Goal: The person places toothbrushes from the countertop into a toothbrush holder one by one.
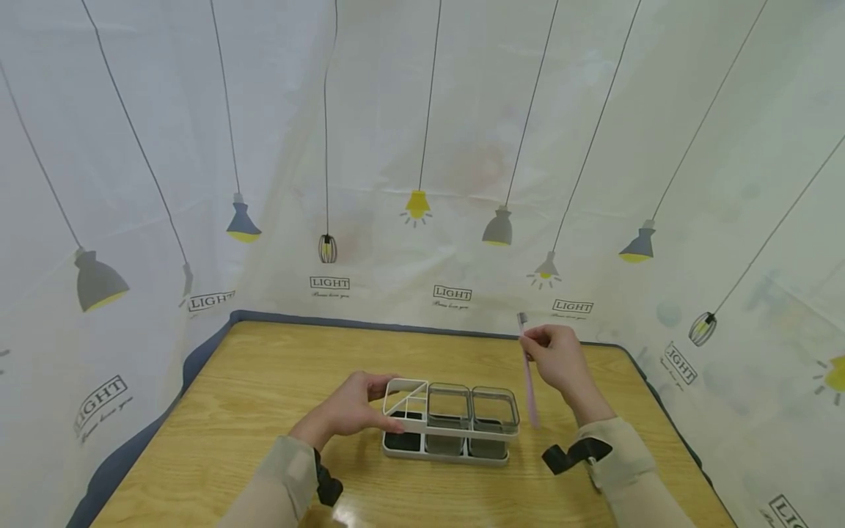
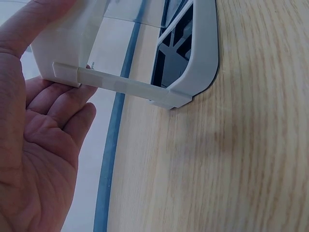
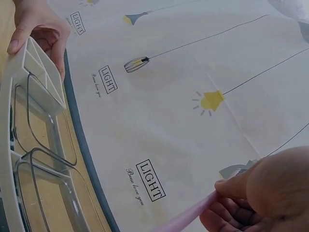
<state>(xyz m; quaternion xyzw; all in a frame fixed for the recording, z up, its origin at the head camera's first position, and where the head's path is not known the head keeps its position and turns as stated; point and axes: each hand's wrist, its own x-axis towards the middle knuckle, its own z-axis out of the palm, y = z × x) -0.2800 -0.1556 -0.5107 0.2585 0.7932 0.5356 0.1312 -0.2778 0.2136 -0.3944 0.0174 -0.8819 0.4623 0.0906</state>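
Observation:
A white toothbrush holder [image 1: 452, 425] with two clear cups stands on the wooden table. Its left end has a divided white top section [image 3: 41, 72]. My left hand [image 1: 353, 405] grips that end, thumb in front and fingers behind. In the left wrist view the left hand [image 2: 46, 125] is around the white upper part, above the dark base tray. To the right of the holder, my right hand [image 1: 557, 355] pinches a pink toothbrush [image 1: 530, 389] between thumb and fingers. Its bristle head points up and its handle slants down beside the holder.
The wooden table [image 1: 264, 381] has a dark blue edge at the back. Behind it hangs a pale curtain [image 1: 389, 147] printed with lamps and the word LIGHT. A black wrist strap device [image 1: 574, 455] sits on my right wrist, another [image 1: 326, 480] on my left.

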